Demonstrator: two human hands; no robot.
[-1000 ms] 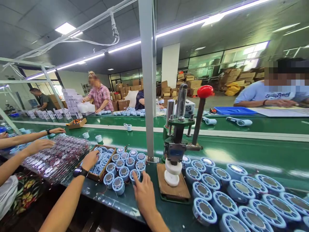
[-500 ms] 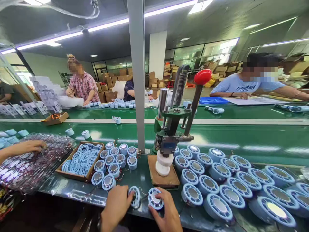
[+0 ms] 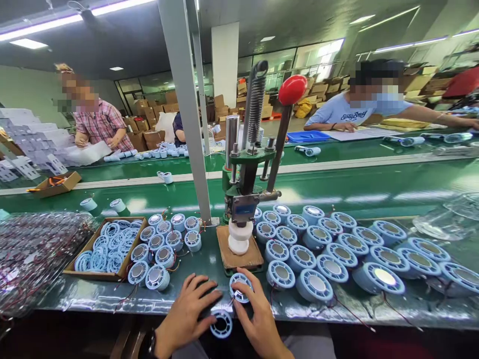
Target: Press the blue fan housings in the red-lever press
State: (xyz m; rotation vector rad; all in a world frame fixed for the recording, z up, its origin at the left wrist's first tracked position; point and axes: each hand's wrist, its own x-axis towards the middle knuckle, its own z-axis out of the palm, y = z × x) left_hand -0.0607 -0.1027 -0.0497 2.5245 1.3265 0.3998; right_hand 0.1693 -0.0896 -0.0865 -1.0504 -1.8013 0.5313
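Note:
My right hand [image 3: 258,314] grips a round light-blue housing [image 3: 243,280] with index finger and thumb, close in front of the press base. My left hand [image 3: 192,309] is open, its fingers spread over the bench edge. By its thumb is a light-blue ring-shaped part [image 3: 229,325] with a dark centre; whether the thumb bears on it I cannot tell. Ahead stands a green hand press [image 3: 246,197] with a red knob [image 3: 293,89]. Beneath its ram a white round block [image 3: 238,244] rests on a brown board [image 3: 224,252].
To the right stand several light-blue housings [image 3: 316,285] with metal discs and loose wires. More housings [image 3: 157,276] are grouped at left, beside a cardboard box [image 3: 129,269] of blue rings. A grey post [image 3: 187,114] rises behind. Co-workers sit across the green belt [image 3: 359,179].
My left fingers have spread, and the ring-shaped part has turned to face up, nearer me. My right hand has moved the housing forward toward the press. The camera view has shifted right.

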